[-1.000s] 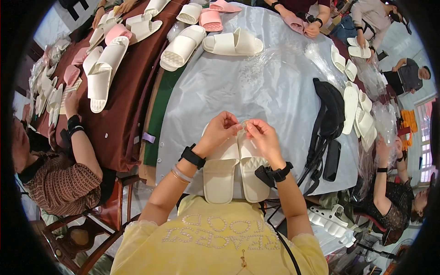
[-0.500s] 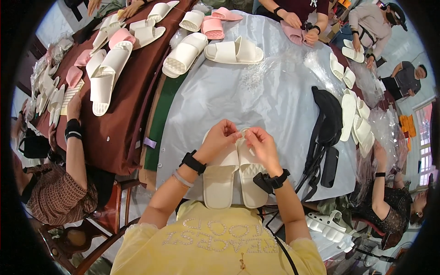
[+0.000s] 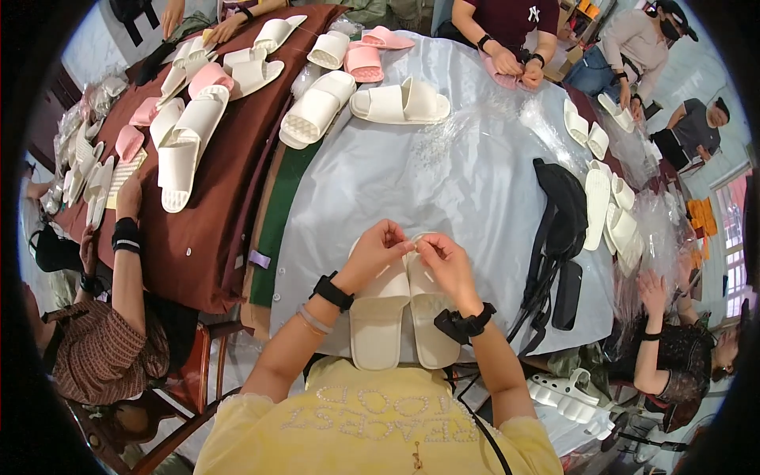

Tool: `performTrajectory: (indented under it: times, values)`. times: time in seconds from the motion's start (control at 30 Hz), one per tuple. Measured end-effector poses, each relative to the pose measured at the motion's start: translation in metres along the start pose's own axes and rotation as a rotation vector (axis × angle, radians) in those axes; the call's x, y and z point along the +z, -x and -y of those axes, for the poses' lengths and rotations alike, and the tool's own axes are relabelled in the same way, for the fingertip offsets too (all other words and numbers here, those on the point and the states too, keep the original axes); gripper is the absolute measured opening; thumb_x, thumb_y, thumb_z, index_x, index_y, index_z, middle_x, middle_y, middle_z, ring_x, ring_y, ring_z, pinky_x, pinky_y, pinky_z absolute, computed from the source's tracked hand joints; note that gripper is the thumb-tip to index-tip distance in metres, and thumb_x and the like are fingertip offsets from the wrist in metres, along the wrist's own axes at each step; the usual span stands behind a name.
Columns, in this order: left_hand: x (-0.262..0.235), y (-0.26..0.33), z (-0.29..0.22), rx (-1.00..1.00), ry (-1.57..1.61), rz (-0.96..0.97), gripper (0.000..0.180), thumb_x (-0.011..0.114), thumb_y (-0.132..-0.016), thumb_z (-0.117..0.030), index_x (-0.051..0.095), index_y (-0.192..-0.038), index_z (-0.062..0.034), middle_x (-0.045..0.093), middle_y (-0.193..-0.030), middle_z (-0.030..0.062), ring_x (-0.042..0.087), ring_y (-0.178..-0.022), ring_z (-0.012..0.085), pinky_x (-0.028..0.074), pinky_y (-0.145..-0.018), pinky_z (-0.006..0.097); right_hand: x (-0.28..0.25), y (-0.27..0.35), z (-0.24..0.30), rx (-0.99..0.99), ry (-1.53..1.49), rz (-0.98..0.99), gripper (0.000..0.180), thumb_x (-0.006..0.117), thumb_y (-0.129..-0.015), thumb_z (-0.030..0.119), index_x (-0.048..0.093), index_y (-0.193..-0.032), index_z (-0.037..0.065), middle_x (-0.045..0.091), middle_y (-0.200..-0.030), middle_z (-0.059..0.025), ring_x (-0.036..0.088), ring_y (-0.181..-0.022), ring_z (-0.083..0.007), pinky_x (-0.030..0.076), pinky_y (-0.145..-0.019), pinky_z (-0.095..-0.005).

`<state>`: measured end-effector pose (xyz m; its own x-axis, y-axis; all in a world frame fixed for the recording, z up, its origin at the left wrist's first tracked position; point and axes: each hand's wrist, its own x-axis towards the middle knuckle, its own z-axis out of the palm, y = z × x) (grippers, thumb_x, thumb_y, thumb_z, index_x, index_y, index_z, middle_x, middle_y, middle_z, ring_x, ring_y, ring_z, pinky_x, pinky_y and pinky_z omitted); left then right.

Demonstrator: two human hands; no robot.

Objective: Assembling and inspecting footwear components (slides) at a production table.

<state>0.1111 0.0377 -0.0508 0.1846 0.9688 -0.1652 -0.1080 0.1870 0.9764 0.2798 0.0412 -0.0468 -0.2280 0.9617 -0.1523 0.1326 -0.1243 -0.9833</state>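
Observation:
A pair of cream slippers (image 3: 379,331) lies side by side at the near edge of the table, right in front of me. My left hand (image 3: 381,252) and my right hand (image 3: 446,265) meet above their far ends. Thumbs and fingertips of both are pinched together. Whatever is between them, if anything, is too small to make out. The hands partly cover the slippers' far ends. Black bands circle both my wrists.
Pale plastic sheeting (image 3: 332,214) covers the table. Another cream slipper pair (image 3: 388,104) lies farther off, and a black bag (image 3: 560,210) on the right. A brown-covered table (image 3: 214,253) at left carries more slippers. Co-workers sit on both sides; one (image 3: 522,24) works opposite.
My pinched hands have shifted slightly down in the picture but stay over the slippers. Across the table, a co-worker's hands have moved on a pink slipper.

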Motion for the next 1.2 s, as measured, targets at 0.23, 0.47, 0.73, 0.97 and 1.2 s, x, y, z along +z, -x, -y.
performTrajectory:
  times: [0.23,0.47,0.73,0.97,1.2]
  values:
    - [-0.004,-0.001,0.013,0.039,-0.054,0.002,0.018,0.061,-0.082,-0.008,0.044,-0.086,-0.0057,0.054,-0.081,-0.0006,0.049,-0.071,0.0047,0.041,-0.062,0.019,0.003,0.002,0.002,-0.127,0.152,0.018,0.014,0.056,-0.087,0.016,0.061,-0.089,0.003,0.056,-0.076,0.0035,0.048,-0.067,-0.0041,0.040,-0.061,-0.0182]
    - [0.000,-0.003,0.011,0.014,-0.013,-0.031,0.019,0.061,-0.081,-0.006,0.042,-0.085,-0.0067,0.052,-0.080,-0.0015,0.048,-0.072,0.0043,0.041,-0.062,0.018,0.005,0.001,0.000,-0.015,-0.075,-0.053,0.012,0.057,-0.086,0.012,0.060,-0.086,0.001,0.056,-0.073,0.0022,0.048,-0.066,-0.0047,0.040,-0.058,-0.0193]
    - [-0.004,-0.002,0.018,0.014,-0.005,-0.020,0.021,0.061,-0.082,-0.006,0.040,-0.083,-0.0077,0.049,-0.078,-0.0025,0.045,-0.069,0.0033,0.039,-0.059,0.017,0.006,0.002,-0.009,-0.202,0.157,-0.032,0.013,0.055,-0.087,0.014,0.059,-0.091,0.002,0.055,-0.074,0.0035,0.046,-0.063,-0.0030,0.038,-0.056,-0.0182]
    - [-0.001,-0.005,0.018,0.039,-0.032,-0.028,0.021,0.061,-0.082,-0.007,0.039,-0.082,-0.0075,0.049,-0.077,-0.0029,0.045,-0.069,0.0033,0.039,-0.060,0.018,0.005,0.002,-0.010,-0.124,0.023,-0.039,0.012,0.055,-0.087,0.013,0.059,-0.089,0.002,0.054,-0.072,0.0031,0.046,-0.065,-0.0041,0.039,-0.057,-0.0190]
    - [0.001,-0.002,0.015,0.001,-0.034,-0.040,0.020,0.060,-0.083,-0.007,0.039,-0.082,-0.0078,0.050,-0.076,-0.0027,0.044,-0.067,0.0035,0.038,-0.059,0.018,0.006,0.004,-0.006,-0.177,0.085,-0.047,0.012,0.055,-0.087,0.013,0.058,-0.090,0.001,0.054,-0.074,0.0028,0.046,-0.065,-0.0042,0.039,-0.058,-0.0190]
